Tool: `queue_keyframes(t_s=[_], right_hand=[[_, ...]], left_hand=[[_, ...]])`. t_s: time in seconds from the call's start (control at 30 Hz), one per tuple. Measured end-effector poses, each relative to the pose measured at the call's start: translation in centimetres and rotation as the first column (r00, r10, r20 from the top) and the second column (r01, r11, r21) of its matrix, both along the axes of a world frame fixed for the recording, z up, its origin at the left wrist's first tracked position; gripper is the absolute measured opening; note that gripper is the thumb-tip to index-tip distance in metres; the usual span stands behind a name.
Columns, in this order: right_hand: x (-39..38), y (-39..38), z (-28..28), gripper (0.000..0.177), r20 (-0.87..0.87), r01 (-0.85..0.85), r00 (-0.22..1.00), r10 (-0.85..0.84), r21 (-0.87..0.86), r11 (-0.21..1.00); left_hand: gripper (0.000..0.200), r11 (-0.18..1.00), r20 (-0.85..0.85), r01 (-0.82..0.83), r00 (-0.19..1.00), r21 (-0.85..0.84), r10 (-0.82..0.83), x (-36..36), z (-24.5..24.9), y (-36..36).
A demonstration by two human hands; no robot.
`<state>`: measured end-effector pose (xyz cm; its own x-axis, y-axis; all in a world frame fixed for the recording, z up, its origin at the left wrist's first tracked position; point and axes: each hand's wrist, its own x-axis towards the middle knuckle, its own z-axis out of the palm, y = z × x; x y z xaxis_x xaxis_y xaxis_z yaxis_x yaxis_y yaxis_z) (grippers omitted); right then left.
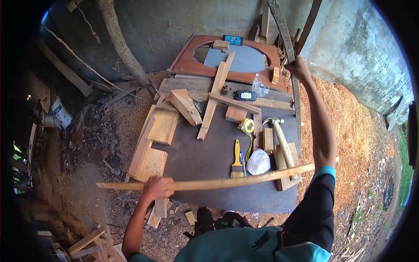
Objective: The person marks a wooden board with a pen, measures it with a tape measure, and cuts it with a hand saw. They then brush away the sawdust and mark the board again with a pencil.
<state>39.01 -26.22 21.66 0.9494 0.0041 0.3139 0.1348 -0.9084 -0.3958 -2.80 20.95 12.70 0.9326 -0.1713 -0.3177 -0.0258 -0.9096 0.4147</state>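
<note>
Wooden strip (218,182) crosses the hammer (283,142) — paintbrush (237,158) beyond.

Woodworking shop, hammer (283,143), tape measure (247,125), shavings (345,122)

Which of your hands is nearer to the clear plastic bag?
Right. The right hand is up at the far right, a little beyond the clear plastic bag; the left hand is well away, near left, holding the long wooden strip.

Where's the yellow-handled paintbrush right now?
In the head view, the paintbrush lies slightly right of centre on the dark tabletop, just beyond the long wooden strip that the left hand grips.
</note>
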Motion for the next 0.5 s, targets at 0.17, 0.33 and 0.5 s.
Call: queue_keyframes(t_s=[0.17,0.33,0.5], right_hand=[[-1.6,-0.2,0.3,0.035,-0.036,-0.202,0.977,0.212,0.192,0.96],[-5.1,-2.1,-0.8,0.025,0.167,-0.242,0.97,0.178,0.556,0.795],[-10.7,-2.7,-0.8,0.025,0.209,-0.195,0.978,0.019,0.871,0.451]], left_hand=[[0.026,0.998,0.048,0.064,0.997,0.015,-0.065,3.2,-2.8,-0.3],[0.027,0.998,-0.009,0.051,0.999,-0.03,-0.051,5.1,-3.6,-0.4],[0.029,0.996,-0.034,0.094,0.995,-0.004,-0.095,6.8,-4.3,-0.1]])
